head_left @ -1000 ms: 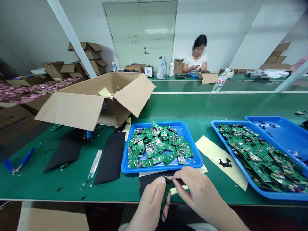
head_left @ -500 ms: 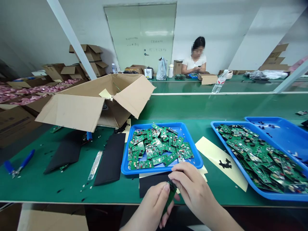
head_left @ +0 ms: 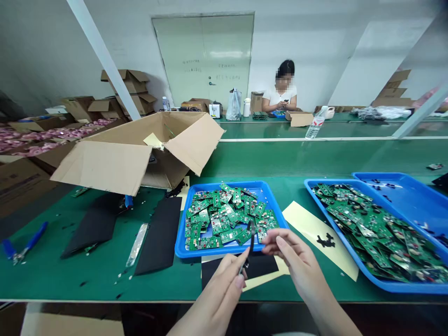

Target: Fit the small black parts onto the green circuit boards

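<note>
My left hand (head_left: 224, 284) is closed around a small circuit board (head_left: 244, 265), which is seen nearly edge-on and partly hidden by the fingers. From its top rises a thin, curved black strip (head_left: 252, 240). Just right of it, my right hand (head_left: 296, 259) is apart from the board, its fingers slightly bent and spread, with nothing visible in them. Beyond both hands lies a blue tray (head_left: 180, 249) of loose green circuit boards (head_left: 220, 219). Beneath the hands are a black sheet (head_left: 262, 264) and pale yellow paper (head_left: 268, 281).
On the right, another blue tray (head_left: 367, 282) is heaped with boards, beside a yellow sheet (head_left: 297, 217) bearing small black pieces (head_left: 325, 241). Leftward are a black pad (head_left: 157, 238), cutters (head_left: 26, 245) and a large open carton (head_left: 105, 161). A co-worker (head_left: 280, 95) sits across.
My right hand has come away from the board toward the right. My left hand has turned the board edge-on, and the black strip now stands up from it.
</note>
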